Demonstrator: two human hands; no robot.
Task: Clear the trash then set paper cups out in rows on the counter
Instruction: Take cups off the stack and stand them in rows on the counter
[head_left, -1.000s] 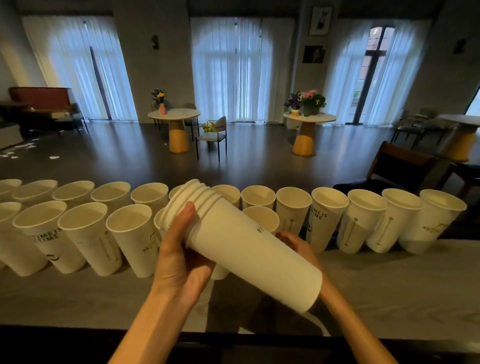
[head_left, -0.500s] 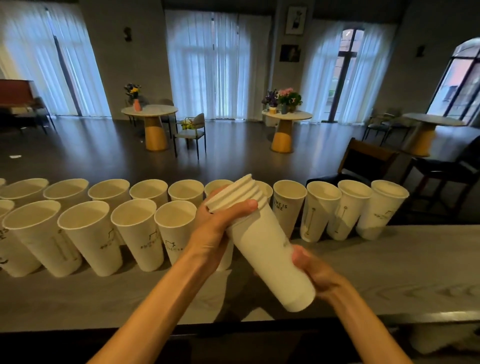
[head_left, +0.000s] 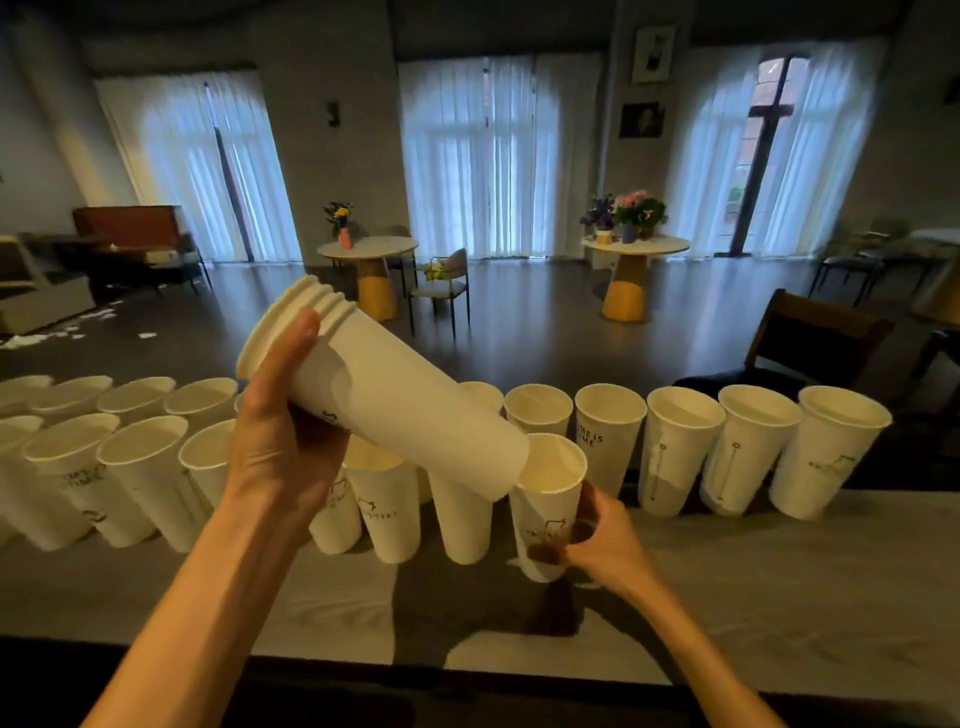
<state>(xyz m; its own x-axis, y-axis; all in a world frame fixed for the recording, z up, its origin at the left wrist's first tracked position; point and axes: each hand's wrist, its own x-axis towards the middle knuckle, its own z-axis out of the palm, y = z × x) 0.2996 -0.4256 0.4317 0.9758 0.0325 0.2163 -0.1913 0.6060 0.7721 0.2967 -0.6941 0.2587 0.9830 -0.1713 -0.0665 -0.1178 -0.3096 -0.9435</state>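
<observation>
Left of the stack (head_left: 395, 405), two rows of upright cups (head_left: 140, 467) stood on the surface (head_left: 779, 582). Your left hand (head_left: 288, 447) had its grip wrapped around that stack, tilted above them. Just right of its lower end, your right hand (head_left: 605, 540) pinched one cup (head_left: 548, 499) closed near its base, at the surface
</observation>
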